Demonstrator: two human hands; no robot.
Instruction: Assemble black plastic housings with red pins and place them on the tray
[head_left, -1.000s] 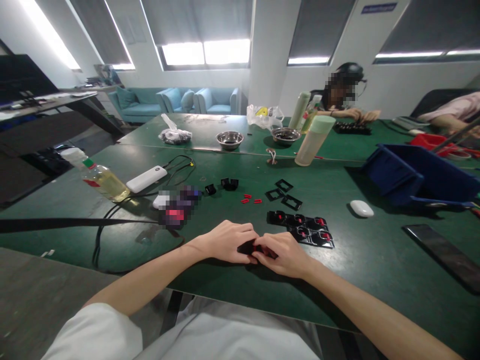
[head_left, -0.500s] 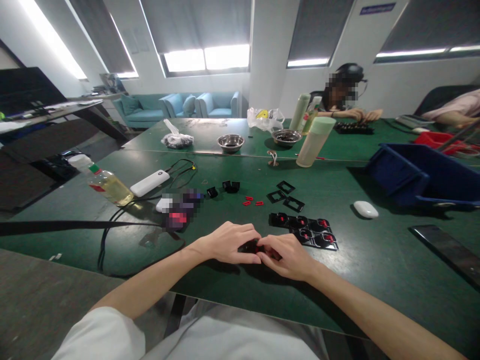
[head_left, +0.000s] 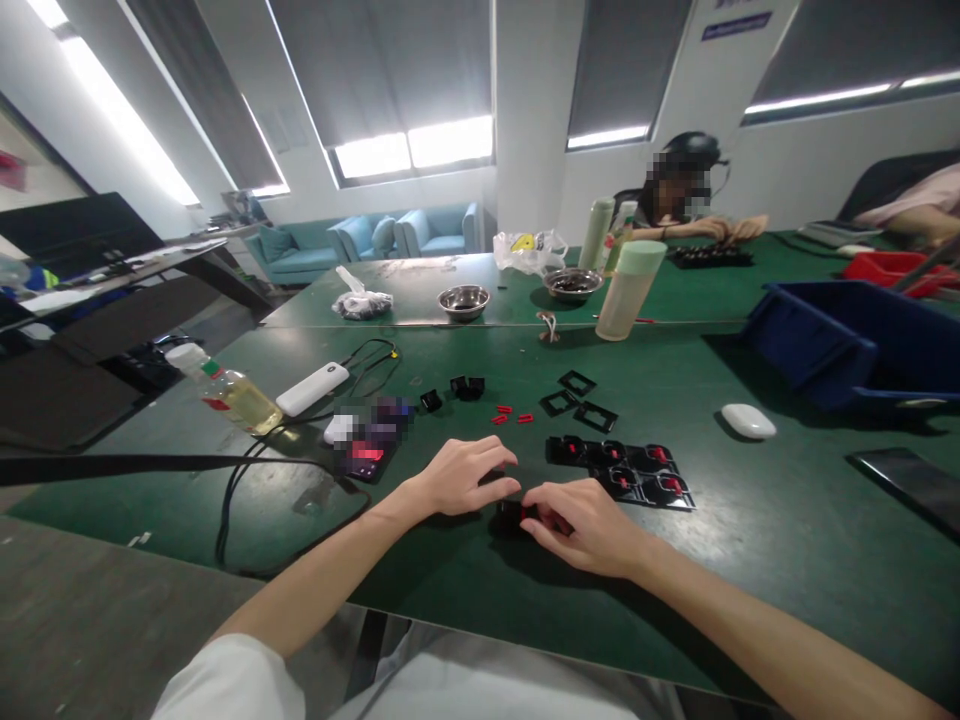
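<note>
Left hand (head_left: 463, 478) parted, right hand (head_left: 583, 522) pinching part (head_left: 511, 513)

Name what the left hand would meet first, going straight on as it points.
Likely the right hand, just beyond the left hand; depth is unclear, so it might instead reach the black pieces with red parts.
</note>
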